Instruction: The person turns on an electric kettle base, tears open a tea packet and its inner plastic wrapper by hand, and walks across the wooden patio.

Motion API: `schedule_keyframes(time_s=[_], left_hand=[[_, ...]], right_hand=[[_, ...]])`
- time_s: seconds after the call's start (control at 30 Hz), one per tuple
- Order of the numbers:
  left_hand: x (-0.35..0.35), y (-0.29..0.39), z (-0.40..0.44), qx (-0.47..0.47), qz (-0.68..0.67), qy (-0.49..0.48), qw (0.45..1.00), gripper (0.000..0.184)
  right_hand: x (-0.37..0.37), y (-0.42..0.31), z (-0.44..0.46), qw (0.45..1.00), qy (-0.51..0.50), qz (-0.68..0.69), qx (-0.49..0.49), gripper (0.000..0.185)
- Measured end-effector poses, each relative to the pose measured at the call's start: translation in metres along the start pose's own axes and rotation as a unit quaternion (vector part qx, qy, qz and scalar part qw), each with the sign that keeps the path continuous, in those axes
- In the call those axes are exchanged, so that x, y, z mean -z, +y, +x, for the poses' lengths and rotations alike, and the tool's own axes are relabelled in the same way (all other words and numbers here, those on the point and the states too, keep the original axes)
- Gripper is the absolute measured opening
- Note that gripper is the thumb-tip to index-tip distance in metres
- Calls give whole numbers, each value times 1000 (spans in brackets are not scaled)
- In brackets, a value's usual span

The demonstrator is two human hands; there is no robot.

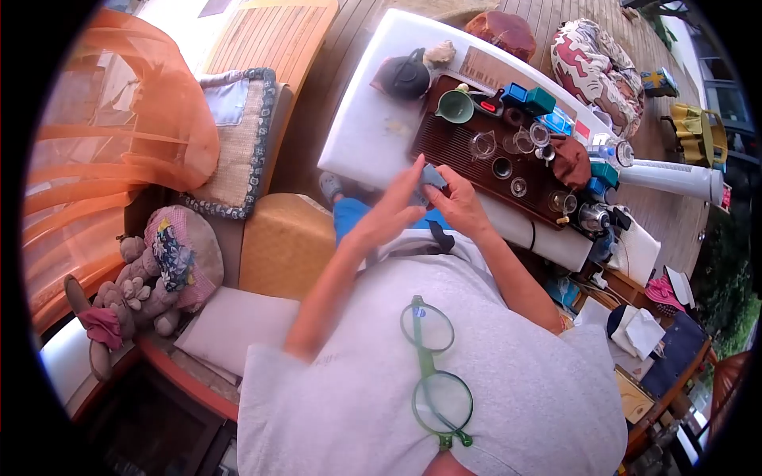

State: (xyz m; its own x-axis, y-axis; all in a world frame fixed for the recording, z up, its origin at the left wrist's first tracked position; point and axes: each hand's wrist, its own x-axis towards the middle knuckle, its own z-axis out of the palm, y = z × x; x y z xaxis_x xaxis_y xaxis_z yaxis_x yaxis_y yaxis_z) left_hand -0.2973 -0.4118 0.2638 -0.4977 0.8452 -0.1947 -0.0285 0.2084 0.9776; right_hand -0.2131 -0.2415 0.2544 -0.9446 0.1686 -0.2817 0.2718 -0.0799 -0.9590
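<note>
My right hand [462,205] is closed round a small grey-blue object [432,178] in front of my waist. What kind of thing it is I cannot make out, since fingers cover part of it. My left hand [394,205] is beside it, slightly blurred, with fingers stretched out and the thumb apart. Its fingertips are close to the object; whether they touch it I cannot tell. Just beyond my hands, a dark slatted tea tray [444,147] bears a green pouring bowl [455,106], glass cups and a small dark-centred cup [502,167].
A dark teapot [406,77] stands on the white table [349,143], left of the tray. A brown cloth [571,162] and a metal kettle [594,217] are to the right. Plush toys [143,289] sit on the left seat. Green glasses [426,361] hang on my shirt.
</note>
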Motion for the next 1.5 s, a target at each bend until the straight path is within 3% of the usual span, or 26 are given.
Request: schedule_keyframes(time_s=[0.07, 0.1, 0.13, 0.2, 0.27, 0.33, 0.43, 0.53, 0.63, 0.77, 0.93, 1.03, 1.2, 1.23, 1.3, 1.37, 1.5], left_hand=[[46, -31, -6, -5, -59, 42, 997, 65], [74, -33, -10, 80, -56, 61, 993, 52], [99, -62, -11, 71, -58, 81, 992, 38], [161, -79, -22, 127, -59, 46, 989, 26], [214, -85, -40, 130, -87, 78, 984, 21], [271, -80, -58, 94, 17, 120, 988, 13], [343, -61, -79, 73, 105, 165, 978, 10], [394, -59, -84, 36, 136, 179, 974, 7], [428, -64, -74, 82, 92, 187, 975, 8], [455, -87, -43, 146, -97, 164, 971, 16], [493, -60, 8, 173, -216, 132, 952, 23], [508, -55, 58, 165, -122, 135, 969, 21], [532, -44, 192, 90, 143, 125, 978, 25], [535, -26, 227, 46, 123, 135, 982, 34], [548, -12, 290, 71, 125, 104, 984, 35], [561, -3, 350, 114, 68, 52, 990, 31], [593, 14, 468, 64, 70, -44, 995, 38]], right_hand=[[-28, 9, 30, 999, 1, -36, 22, 17], [-45, 7, 47, 999, 5, -37, 21, 16], [-66, 3, 64, 999, 10, -36, 19, 15], [-115, -5, 102, 1000, 14, -23, 9, 15], [-164, -12, 137, 1000, -7, -5, -13, 15], [-214, -20, 175, 999, -32, 32, -7, 13], [-270, -47, 231, 984, -122, 66, -112, 16], [-301, -60, 276, 965, -209, 46, -154, 13], [-312, -65, 311, 969, -204, 60, -127, 10], [-296, -81, 350, 961, -206, 123, -141, 10], [-274, -109, 397, 966, -187, 121, -133, 15], [-248, -118, 435, 964, -215, 114, -106, 18], [-175, -120, 518, 980, -139, 96, -106, 23], [-155, -126, 539, 983, -122, 102, -94, 23], [-120, -129, 580, 989, -69, 120, -45, 24], [-80, -150, 612, 987, -36, 148, -50, 23], [-2, -183, 661, 983, 80, 152, -69, 26]])
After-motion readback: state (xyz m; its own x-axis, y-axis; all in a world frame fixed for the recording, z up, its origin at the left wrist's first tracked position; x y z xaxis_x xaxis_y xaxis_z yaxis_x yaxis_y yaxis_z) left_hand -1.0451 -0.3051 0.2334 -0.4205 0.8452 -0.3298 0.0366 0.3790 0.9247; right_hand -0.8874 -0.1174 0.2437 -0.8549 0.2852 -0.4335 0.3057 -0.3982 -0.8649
